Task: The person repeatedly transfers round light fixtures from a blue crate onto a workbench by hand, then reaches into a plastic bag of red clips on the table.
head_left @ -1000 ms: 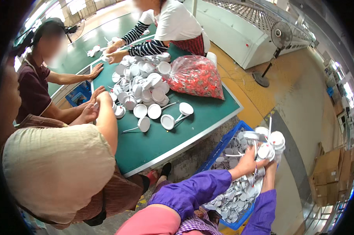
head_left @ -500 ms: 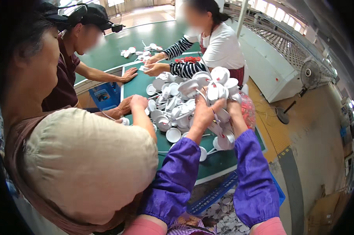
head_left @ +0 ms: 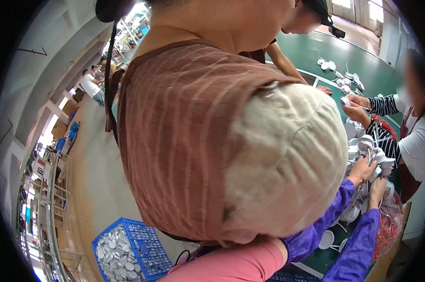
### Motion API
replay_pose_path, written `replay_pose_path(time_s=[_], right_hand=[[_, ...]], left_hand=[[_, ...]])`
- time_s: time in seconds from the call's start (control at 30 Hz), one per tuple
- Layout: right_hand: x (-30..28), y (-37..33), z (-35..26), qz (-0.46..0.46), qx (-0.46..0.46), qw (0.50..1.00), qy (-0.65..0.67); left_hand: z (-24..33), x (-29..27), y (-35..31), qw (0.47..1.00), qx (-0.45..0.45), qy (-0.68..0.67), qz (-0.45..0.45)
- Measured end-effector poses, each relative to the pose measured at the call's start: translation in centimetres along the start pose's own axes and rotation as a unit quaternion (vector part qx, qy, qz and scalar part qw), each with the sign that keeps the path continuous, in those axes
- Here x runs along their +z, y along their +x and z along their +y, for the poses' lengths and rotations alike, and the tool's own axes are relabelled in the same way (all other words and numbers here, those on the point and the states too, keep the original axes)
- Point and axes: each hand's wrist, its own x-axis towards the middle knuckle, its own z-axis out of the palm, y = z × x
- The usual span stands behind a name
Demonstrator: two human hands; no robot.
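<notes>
Bunch in hand: several round, flat white plastic discs with thin white cords point(head_left: 377, 155), gathered above the right-hand part of the green-topped bench with pale edging point(head_left: 308, 269).
Left hand: point(head_left: 361, 170) fingers curled around the bunch from its near-left side, wrist in a purple sleeve cover point(head_left: 308, 242).
Right hand: point(head_left: 377, 191) just beside the left, fingers bent against the bunch's near-right side; their tips are hidden.
Heap beneath: more white corded discs point(head_left: 351, 214) piled on the bench.
Loose disc: one white round piece point(head_left: 326, 239) lies close to the bench's near edge.
Bag: clear plastic, filled with small red pieces point(head_left: 388, 223), at the bench's right edge beside the right hand.
Across the bench: a co-worker's hands point(head_left: 355, 107), below striped black-and-white sleeves, hold a small white piece.
Far side: scattered white discs with red bits point(head_left: 346, 81).
Left neighbour: a person in a brown striped apron point(head_left: 184, 141) and cream sleeve, blocking much of the bench.
Floor: blue plastic lattice crate point(head_left: 149, 249) containing white discs.
</notes>
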Motion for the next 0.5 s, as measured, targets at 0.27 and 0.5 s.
replay_pose_path(time_s=[0.27,0.5], right_hand=[[2.3,3.9,-0.1,-0.138,-0.048,0.989,-0.022],[-7.4,-2.4,-8.0,-0.107,-0.104,0.988,-0.050]], left_hand=[[0.7,-1.2,0.2,0.986,-0.038,0.159,0.017],[1.6,-1.7,0.1,0.957,-0.104,0.267,0.045]])
